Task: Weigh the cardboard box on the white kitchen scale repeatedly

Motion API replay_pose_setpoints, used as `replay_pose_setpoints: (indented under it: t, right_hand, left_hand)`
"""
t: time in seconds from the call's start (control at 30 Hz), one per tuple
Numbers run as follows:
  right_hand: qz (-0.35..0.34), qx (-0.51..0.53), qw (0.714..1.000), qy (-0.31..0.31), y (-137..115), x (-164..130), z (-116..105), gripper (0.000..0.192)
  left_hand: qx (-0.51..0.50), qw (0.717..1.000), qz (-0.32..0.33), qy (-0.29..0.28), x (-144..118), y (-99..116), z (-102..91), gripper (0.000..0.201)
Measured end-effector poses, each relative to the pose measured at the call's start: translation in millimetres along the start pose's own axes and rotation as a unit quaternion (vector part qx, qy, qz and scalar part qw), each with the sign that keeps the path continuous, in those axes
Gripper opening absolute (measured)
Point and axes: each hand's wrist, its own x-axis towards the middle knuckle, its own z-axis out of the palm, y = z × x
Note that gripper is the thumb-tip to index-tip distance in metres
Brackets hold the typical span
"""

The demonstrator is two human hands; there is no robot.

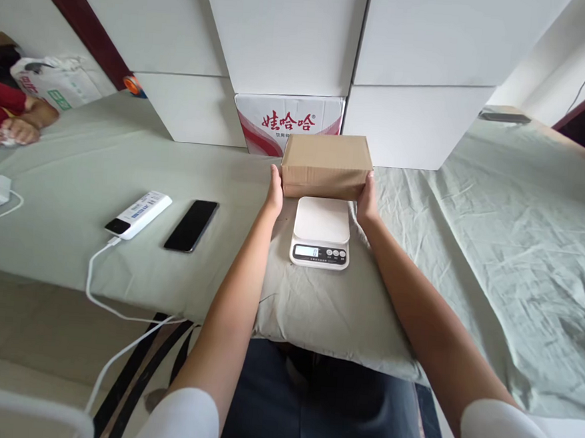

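A closed brown cardboard box point(327, 155) is gripped between my two hands, just behind the kitchen scale. My left hand point(275, 190) presses on its left end, and my right hand point(367, 196) presses on its right end. The fingers of both hands are partly hidden behind the box. In front of it, the white kitchen scale point(322, 221) lies on the cloth, its lit display appearing to read 0. Whether the box rests on the table or hangs slightly above it, I cannot tell.
White panels point(290, 38) and a white printed carton point(300, 116) stand behind the box. Left on the green tablecloth point(239, 268) lie a black phone point(192, 226) and a white power bank point(138, 215) with a cable point(90, 271). Another person's hands point(21, 130) are at far left.
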Motion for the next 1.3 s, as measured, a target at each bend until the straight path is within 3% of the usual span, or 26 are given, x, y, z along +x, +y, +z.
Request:
replay_pose_setpoints:
  t: [0.13, 0.23, 0.37, 0.47, 0.7, 1.0, 1.3]
  right_hand:
    - [-0.063, 0.003, 0.998, -0.025, -52, -13, 7, 0.094]
    - [-0.074, -0.007, 0.997, -0.018, -82, -43, 1, 0.085]
    - [-0.037, 0.0, 0.999, 0.002, -88, -95, -14, 0.076]
    - [-0.035, -0.023, 0.999, 0.005, -81, -124, -21, 0.075]
    - [-0.039, -0.027, 0.999, -0.019, -84, -136, -21, 0.076]
    - [-0.021, -0.01, 1.0, -0.009, -82, -137, -22, 0.073]
    - [-0.028, -0.023, 0.999, -0.013, -82, -139, -21, 0.075]
  left_hand:
    - [0.002, 1.0, 0.028, 0.001, -10, 26, -1.1, 0.101]
    - [0.037, 0.997, 0.068, 0.019, -44, 39, -4.0, 0.1]
    - [0.097, 0.988, 0.073, 0.091, -101, 28, -7.5, 0.104]
    - [0.146, 0.976, 0.069, 0.147, -121, 12, -9.2, 0.1]
    - [0.198, 0.953, 0.103, 0.203, -118, 4, -9.5, 0.089]
    - [0.218, 0.95, 0.118, 0.193, -125, 2, -8.2, 0.083]
    - [0.201, 0.956, 0.08, 0.199, -125, 5, -5.6, 0.09]
